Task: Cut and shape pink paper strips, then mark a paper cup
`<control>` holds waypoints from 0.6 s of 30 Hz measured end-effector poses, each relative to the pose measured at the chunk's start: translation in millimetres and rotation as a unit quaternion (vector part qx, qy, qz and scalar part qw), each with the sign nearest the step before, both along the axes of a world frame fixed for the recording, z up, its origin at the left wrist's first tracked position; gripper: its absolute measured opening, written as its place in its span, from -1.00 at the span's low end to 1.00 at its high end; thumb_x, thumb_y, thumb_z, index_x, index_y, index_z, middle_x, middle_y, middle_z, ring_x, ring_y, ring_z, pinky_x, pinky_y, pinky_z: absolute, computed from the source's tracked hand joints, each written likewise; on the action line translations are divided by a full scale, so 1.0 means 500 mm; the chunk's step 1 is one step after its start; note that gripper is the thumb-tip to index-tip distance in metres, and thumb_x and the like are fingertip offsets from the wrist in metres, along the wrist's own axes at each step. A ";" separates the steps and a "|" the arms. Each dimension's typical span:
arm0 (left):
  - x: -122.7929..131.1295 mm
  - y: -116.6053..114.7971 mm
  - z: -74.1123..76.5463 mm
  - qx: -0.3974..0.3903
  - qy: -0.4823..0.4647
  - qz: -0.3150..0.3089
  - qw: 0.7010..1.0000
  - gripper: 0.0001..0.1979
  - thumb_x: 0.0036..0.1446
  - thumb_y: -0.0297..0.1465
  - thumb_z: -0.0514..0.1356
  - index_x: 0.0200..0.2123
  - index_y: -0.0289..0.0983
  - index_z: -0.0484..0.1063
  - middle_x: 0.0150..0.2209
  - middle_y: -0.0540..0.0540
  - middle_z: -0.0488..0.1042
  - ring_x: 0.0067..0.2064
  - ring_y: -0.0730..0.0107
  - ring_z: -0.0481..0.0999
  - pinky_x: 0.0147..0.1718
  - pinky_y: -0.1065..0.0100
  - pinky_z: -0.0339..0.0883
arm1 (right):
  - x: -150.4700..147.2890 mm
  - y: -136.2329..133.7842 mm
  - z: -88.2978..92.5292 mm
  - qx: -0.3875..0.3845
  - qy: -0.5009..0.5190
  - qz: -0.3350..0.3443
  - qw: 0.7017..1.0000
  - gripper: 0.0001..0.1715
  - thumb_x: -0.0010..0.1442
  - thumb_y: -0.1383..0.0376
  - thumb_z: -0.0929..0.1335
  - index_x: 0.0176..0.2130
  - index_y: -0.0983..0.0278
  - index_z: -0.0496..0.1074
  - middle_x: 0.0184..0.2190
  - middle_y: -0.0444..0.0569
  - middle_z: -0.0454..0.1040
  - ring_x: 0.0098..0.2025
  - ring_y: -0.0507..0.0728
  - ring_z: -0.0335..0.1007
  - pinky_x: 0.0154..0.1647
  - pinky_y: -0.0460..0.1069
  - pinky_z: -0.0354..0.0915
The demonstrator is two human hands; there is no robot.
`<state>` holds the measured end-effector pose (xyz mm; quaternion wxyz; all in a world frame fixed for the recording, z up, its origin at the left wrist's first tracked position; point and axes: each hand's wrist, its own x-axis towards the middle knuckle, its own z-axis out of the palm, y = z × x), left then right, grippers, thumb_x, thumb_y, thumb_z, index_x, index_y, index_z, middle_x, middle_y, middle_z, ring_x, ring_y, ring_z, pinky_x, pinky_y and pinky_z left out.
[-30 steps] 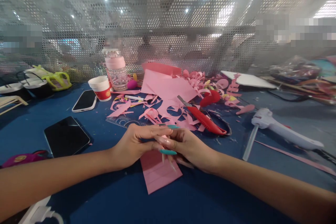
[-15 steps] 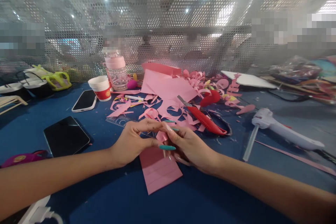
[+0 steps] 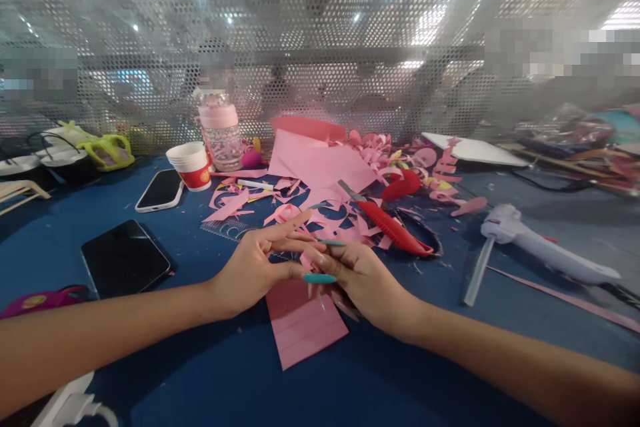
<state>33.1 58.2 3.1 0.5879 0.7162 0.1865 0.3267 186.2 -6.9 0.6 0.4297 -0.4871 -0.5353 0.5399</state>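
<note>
Between my fingertips is a small pink piece of paper point(image 3: 309, 259), largely covered by them. My left hand point(image 3: 255, 269) pinches it from the left, the index finger raised and a long green thumbnail in front. My right hand point(image 3: 367, 277) closes on the same piece from the right. Below both hands lies a flat pink paper sheet point(image 3: 307, 337) with faint lines across it, its upper part hidden. Just beyond my fingers are red-handled scissors point(image 3: 393, 227) and a clear stencil ruler point(image 3: 225, 229), partly behind my left hand.
Pink paper scraps point(image 3: 345, 220) and larger pink sheets point(image 3: 320, 163) spread over the blue table. On the left are two phones point(image 3: 125, 259), stacked paper cups point(image 3: 190, 165) and a bottle point(image 3: 220, 137). A glue gun point(image 3: 545, 247) with its glue stick lies right. A perforated screen point(image 3: 310, 33) stands behind.
My left index finger has lifted away from the right fingertips. The right fingers have shifted slightly down around the small pink piece. The pink sheet below stays in place.
</note>
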 end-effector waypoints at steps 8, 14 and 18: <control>-0.001 0.001 0.001 0.011 -0.004 0.002 1.000 -0.76 -0.14 -0.54 0.32 -0.34 -0.17 0.56 -0.21 -0.01 0.56 0.14 0.28 0.25 0.13 0.29 0.06 | -0.005 -0.015 -0.001 0.116 -0.113 -0.045 0.986 -0.59 0.20 0.11 0.20 -0.17 0.34 0.42 -0.66 -0.21 0.23 -0.73 -0.11 0.05 -0.74 -0.17 0.07; -0.005 0.001 -0.006 0.004 0.002 0.010 1.000 -0.78 -0.12 -0.56 0.29 -0.36 -0.19 0.56 -0.22 0.00 0.57 0.02 0.29 0.40 0.14 0.28 0.06 | -0.008 -0.017 0.000 0.142 -0.149 -0.046 0.978 -0.59 0.22 0.11 0.18 -0.17 0.34 0.42 -0.72 -0.22 0.19 -0.74 -0.08 0.07 -0.72 -0.15 0.10; -0.005 0.003 -0.010 -0.006 -0.001 0.013 1.000 -0.69 -0.15 -0.59 0.30 -0.29 -0.16 0.54 -0.18 0.04 0.55 0.06 0.31 0.36 0.13 0.32 0.08 | -0.008 -0.015 0.004 0.139 -0.158 -0.043 0.977 -0.63 0.23 0.14 0.18 -0.27 0.33 0.43 -0.71 -0.21 0.20 -0.72 -0.07 0.11 -0.70 -0.14 0.12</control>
